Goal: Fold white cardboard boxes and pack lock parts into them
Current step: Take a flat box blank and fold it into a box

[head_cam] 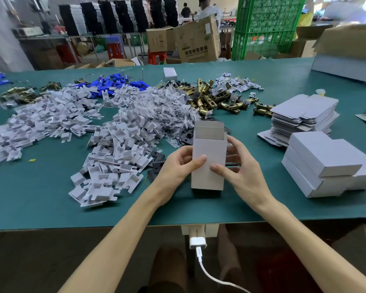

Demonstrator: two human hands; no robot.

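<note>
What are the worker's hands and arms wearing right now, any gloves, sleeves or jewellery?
Nothing shows on them. The left hand and right hand are ungloved, with no rings visible on the fingers. The left forearm and right forearm are bare to the frame edge: no sleeves, watch or wristbands.

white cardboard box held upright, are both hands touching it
Touching. The head view shows the left hand and right hand gripping the open-topped white cardboard box, both thumbs flat on its front panel.
</note>
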